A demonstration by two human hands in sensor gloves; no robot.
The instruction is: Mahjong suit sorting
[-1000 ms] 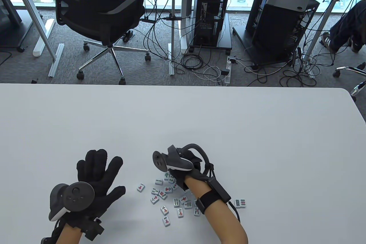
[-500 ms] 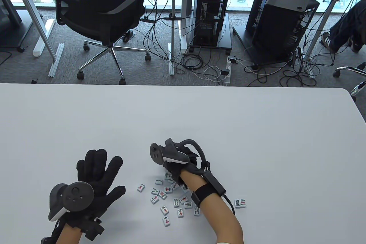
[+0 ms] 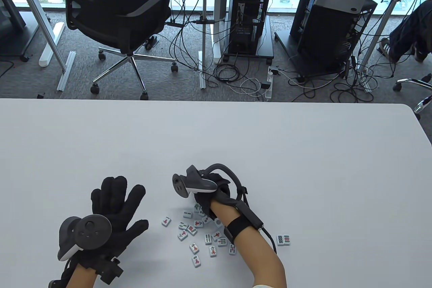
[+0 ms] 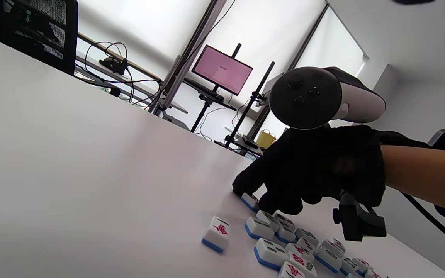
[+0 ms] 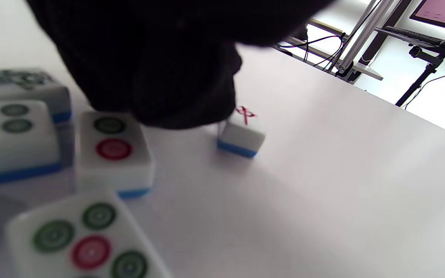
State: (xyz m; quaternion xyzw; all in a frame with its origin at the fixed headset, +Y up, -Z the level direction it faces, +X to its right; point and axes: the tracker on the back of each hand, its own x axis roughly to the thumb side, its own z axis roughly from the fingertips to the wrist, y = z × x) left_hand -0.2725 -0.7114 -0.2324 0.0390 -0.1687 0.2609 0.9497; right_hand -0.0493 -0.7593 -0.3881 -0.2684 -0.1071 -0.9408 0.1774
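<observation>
Several white mahjong tiles with blue backs (image 3: pixel 202 234) lie face up in a loose pile near the table's front edge. My right hand (image 3: pixel 204 202) hovers over the far side of the pile, fingers curled down. In the left wrist view its fingertips (image 4: pixel 242 191) touch a tile (image 4: pixel 250 201) at the pile's far edge. In the right wrist view the glove (image 5: pixel 168 77) rests against a tile with a red mark (image 5: pixel 242 129); whether the hand grips it is hidden. My left hand (image 3: pixel 116 200) lies flat and spread on the table, left of the pile, holding nothing.
One circle-suit tile (image 3: pixel 283 239) lies apart to the right of my right forearm. Another single tile (image 3: pixel 166 221) lies at the pile's left side. The white table (image 3: pixel 236 139) ends at its far edge, with chairs and cables on the floor beyond.
My right hand has shifted a little to the left and away from me over the far side of the pile. My left hand has not moved.
</observation>
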